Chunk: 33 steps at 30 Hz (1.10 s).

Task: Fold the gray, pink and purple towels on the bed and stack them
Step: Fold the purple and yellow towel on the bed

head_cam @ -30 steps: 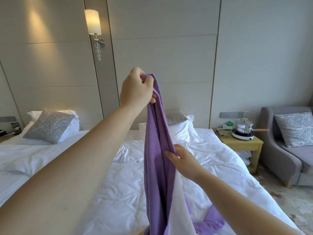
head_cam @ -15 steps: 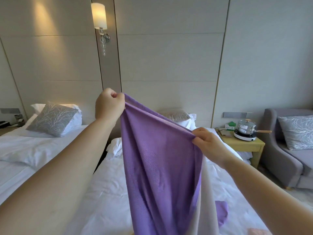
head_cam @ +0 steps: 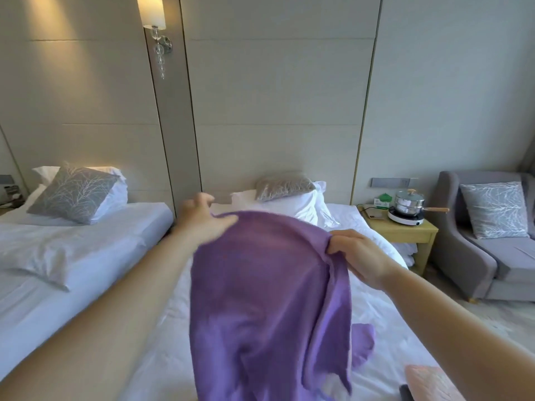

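1. Towel (head_cam: pixel 269 299): purple, lifted above the bed (head_cam: pixel 385 299) at frame centre. Its top edge arches between the two hands; the rest hangs in loose folds toward 6 o'clock. A trailing corner lies on the sheet at 4 o'clock.
2. Right hand (head_cam: pixel 359 253): at 2 o'clock of the towel, fingers pinched on the upper right corner.
3. Left hand (head_cam: pixel 202 218): at 10 o'clock of the towel, motion-blurred. The thumb lies along the top edge and the fingers are splayed above it. Whether it grips cannot be determined.
4. The hands are apart, with the towel's width between them.
5. Pink towel (head_cam: pixel 428 383): on the bed at 4 o'clock of the purple one, cut by the frame edge.
6. Surroundings: a second bed (head_cam: pixel 72 256) at 9 o'clock; a nightstand (head_cam: pixel 405 231) at 2 o'clock carrying a pot (head_cam: pixel 408 201); an armchair (head_cam: pixel 463 256) at 3 o'clock; a lamp (head_cam: pixel 152 11) at 11 o'clock on the wall.
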Tool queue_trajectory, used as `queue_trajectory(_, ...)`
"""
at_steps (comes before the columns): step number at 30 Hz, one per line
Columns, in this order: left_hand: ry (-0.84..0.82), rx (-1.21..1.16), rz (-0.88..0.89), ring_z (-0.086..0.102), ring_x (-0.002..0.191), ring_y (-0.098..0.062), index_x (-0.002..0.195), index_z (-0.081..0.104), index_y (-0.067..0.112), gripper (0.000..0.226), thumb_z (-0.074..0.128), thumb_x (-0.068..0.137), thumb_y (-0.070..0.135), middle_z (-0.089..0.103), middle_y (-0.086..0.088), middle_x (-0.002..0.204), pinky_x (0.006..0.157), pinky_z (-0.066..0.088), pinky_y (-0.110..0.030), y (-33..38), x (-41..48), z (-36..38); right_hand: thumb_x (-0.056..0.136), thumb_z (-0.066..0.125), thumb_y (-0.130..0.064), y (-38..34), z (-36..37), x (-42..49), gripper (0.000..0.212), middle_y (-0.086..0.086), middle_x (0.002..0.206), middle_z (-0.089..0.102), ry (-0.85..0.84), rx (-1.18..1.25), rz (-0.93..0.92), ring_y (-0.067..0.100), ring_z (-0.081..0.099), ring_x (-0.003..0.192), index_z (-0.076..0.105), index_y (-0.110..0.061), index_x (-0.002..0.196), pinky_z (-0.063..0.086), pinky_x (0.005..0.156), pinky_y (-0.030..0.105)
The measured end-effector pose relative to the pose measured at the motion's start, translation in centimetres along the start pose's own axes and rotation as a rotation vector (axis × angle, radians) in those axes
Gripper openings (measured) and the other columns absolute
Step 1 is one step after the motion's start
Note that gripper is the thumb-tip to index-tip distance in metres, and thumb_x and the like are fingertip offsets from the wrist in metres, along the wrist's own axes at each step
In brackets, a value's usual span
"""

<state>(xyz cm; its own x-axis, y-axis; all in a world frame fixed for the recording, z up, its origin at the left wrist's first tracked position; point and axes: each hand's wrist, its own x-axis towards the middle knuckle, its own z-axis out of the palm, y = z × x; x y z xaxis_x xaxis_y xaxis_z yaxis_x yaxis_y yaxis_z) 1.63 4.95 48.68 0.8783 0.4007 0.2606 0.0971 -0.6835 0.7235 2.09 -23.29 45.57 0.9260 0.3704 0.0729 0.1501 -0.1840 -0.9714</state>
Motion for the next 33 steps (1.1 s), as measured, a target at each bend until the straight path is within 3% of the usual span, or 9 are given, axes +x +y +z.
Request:
queue_trajectory(3,-0.535,-0.282,0.267,0.049,0.113,-0.003,0.116,0.051,0.037,0.045,0.056,0.079,0.061,0.051,0.015,0.121,0.086,0.042,-0.011,2.9,-4.6,3.8,0.057,0.051,-0.008,-1.4,0.8,0.2,0.022,0.013,0.073,0.042,-0.128,0.075,-0.025,0.028,0.035,0.074,0.045,0.011,0.066,0.027,0.064,0.038)
queue_trajectory(6,-0.732,-0.42,0.315,0.051,0.098,-0.005,0.112,0.059,0.012,0.059,0.046,0.082,0.061,0.057,0.005,0.103,0.097,0.043,-0.033,3.8,-6.8,6.7,0.058,0.05,-0.006,-1.9,0.5,-0.1,0.029,0.017,0.078,0.049,-0.167,0.093,-0.041,0.03,0.04,0.08,0.049,0.018,0.076,0.032,0.075,0.041)
queue_trajectory(8,-0.741,-0.458,0.299,0.05,0.094,-0.014,0.108,0.059,0.002,0.057,0.049,0.088,0.054,0.056,-0.003,0.099,0.096,0.043,-0.044,3.8,-6.9,7.5,0.061,0.05,-0.007,-1.7,-0.5,-0.6,0.038,0.019,0.085,0.055,-0.195,0.056,-0.032,0.029,0.046,0.084,0.052,0.022,0.086,0.035,0.081,0.04)
queue_trajectory(11,-0.717,-0.53,0.324,0.054,0.08,-0.01,0.082,0.067,0.017,0.018,0.062,0.09,0.032,0.061,0.001,0.082,0.079,0.042,-0.029,4.9,-6.6,7.4,0.073,0.059,-0.005,-0.9,-1.8,-1.9,0.019,0.013,0.085,0.061,-0.274,-0.061,-0.061,0.022,0.056,0.083,0.064,0.008,0.087,0.044,0.079,0.034)
queue_trajectory(15,-0.567,-0.564,0.513,0.057,0.075,0.005,0.08,0.066,0.026,0.013,0.067,0.087,0.015,0.064,0.019,0.074,0.075,0.042,-0.009,7.8,-5.9,6.0,0.08,0.066,0.009,1.5,-2.2,-3.3,0.028,0.016,0.102,0.067,-0.29,-0.013,-0.086,0.023,0.064,0.094,0.062,0.006,0.108,0.052,0.088,0.04)
queue_trajectory(21,-0.384,-0.719,0.607,0.061,0.073,0.005,0.084,0.065,0.021,0.016,0.063,0.087,0.006,0.068,0.019,0.074,0.073,0.045,-0.009,11.5,-3.9,0.6,0.079,0.074,-0.006,4.0,-3.3,-3.9,0.007,0.005,0.086,0.068,-0.293,-0.34,-0.103,0.013,0.061,0.081,0.072,-0.008,0.085,0.051,0.087,0.027)
queue_trajectory(26,-0.241,-0.677,0.567,0.059,0.074,0.006,0.087,0.063,0.02,0.012,0.061,0.09,0.009,0.064,0.015,0.078,0.077,0.043,-0.01,11.1,-2.6,-1.0,0.074,0.08,-0.03,2.8,-2.9,-2.9,0.028,0.008,0.087,0.066,-0.158,-0.204,-0.087,0.016,0.062,0.079,0.071,-0.008,0.089,0.051,0.08,0.029)
queue_trajectory(29,-0.212,-0.699,0.464,0.058,0.077,-0.004,0.087,0.061,0.021,0.009,0.06,0.091,0.014,0.062,0.007,0.081,0.08,0.044,-0.018,10.0,-2.2,-0.5,0.065,0.083,-0.043,1.9,-1.4,-2.4,0.028,0.001,0.095,0.058,-0.153,-0.292,-0.182,0.003,0.057,0.083,0.07,-0.025,0.082,0.047,0.079,0.017)
queue_trajectory(33,-0.195,-0.7,0.419,0.058,0.079,-0.012,0.087,0.062,0.023,0.006,0.062,0.091,0.018,0.063,0.004,0.083,0.078,0.046,-0.025,9.5,-2.0,-0.4,0.07,0.082,-0.035,2.0,0.7,-1.5,0.019,-0.008,0.083,0.041,-0.175,-0.584,-0.234,-0.001,0.045,0.07,0.063,-0.033,0.066,0.038,0.069,0.01)
